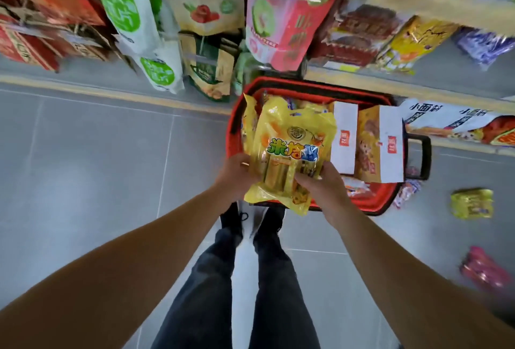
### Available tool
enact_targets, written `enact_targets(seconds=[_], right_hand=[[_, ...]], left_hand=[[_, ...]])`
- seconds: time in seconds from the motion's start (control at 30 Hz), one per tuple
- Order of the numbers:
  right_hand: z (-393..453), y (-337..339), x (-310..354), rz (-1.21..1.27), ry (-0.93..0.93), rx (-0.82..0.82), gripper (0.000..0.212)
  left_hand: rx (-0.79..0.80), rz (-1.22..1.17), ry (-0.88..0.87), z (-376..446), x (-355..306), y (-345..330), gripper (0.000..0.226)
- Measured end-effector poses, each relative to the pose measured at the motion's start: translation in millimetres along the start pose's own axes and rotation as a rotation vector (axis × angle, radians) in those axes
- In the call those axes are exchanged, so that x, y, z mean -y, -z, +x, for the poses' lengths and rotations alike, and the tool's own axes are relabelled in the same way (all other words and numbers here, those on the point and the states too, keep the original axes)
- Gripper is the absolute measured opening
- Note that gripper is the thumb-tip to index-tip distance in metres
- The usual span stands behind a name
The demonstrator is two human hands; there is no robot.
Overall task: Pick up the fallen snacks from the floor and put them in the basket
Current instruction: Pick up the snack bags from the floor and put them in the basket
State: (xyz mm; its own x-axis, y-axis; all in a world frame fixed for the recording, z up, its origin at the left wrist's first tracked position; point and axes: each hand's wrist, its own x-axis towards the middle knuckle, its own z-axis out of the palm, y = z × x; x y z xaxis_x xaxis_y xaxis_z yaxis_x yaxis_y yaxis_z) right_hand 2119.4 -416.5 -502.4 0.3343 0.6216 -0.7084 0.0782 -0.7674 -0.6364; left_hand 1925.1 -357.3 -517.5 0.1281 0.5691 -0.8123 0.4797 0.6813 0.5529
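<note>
Head view, looking down. I see the left hand (237, 174) and the right hand (320, 184) both gripping the lower end of a yellow snack bag (289, 150), fingers curled round its edges, holding it over the near left part of the red basket (376, 207). The basket stands on the grey tiled floor (97, 167) against the shelves (446, 5) and holds white-and-orange boxes (379, 145). A small yellow packet (471, 203) and a pink packet (485, 270) lie on the floor, right of the basket.
</note>
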Motion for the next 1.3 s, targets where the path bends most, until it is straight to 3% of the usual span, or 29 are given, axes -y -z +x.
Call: enact_targets(seconds=[0.13,0.2,0.3,0.43,0.53,0.87,0.93,1.0,1.07,1.2,1.3], right_hand=[[43.6,-12.7,-29.7,-0.042,-0.045,-0.045,0.048],[63.2,-14.3,-44.6,-0.056,-0.04,-0.08,0.059],[90.1,-18.9,-65.1,-0.118,-0.011,-0.067,0.086],[119.4,-30.1,-96.6,-0.393,0.034,0.058,0.104],[127.3,-35.2,-116.1,-0.493,0.066,0.022,0.104],[151.5,-42.4,-110.6,-0.696,0.138,0.044,0.102],[150.6,-46.2,-112.2,-0.718,0.152,0.044,0.104],[150.6,-48.3,-111.7,-0.726,0.177,0.063,0.106],[153.0,-47.6,-110.2,-0.726,0.212,0.116,0.108],[165.3,-35.8,-110.2,-0.773,0.25,0.217,0.109],[171.9,-30.1,-113.0,-0.837,0.243,0.207,0.107]], left_hand=[[0.017,0.137,-0.009,48.9,24.0,-14.7,0.033],[0.029,0.199,-0.004,67.1,34.1,-25.7,0.034],[0.03,0.28,-0.036,92.0,47.9,-44.5,0.056],[0.016,0.482,-0.126,115.2,64.0,-67.0,0.083],[0.006,0.607,-0.201,116.8,74.7,-76.4,0.087],[-0.046,0.928,-0.179,132.1,58.2,-68.7,0.076],[-0.12,1.035,-0.269,127.1,52.0,-63.9,0.077],[-0.201,1.139,-0.479,126.5,50.1,-64.0,0.088],[-0.153,1.295,-0.629,134.0,50.9,-67.0,0.098],[-0.045,1.456,-0.6,155.2,58.3,-73.1,0.093],[-0.029,1.495,-0.585,164.0,61.8,-86.0,0.082]])
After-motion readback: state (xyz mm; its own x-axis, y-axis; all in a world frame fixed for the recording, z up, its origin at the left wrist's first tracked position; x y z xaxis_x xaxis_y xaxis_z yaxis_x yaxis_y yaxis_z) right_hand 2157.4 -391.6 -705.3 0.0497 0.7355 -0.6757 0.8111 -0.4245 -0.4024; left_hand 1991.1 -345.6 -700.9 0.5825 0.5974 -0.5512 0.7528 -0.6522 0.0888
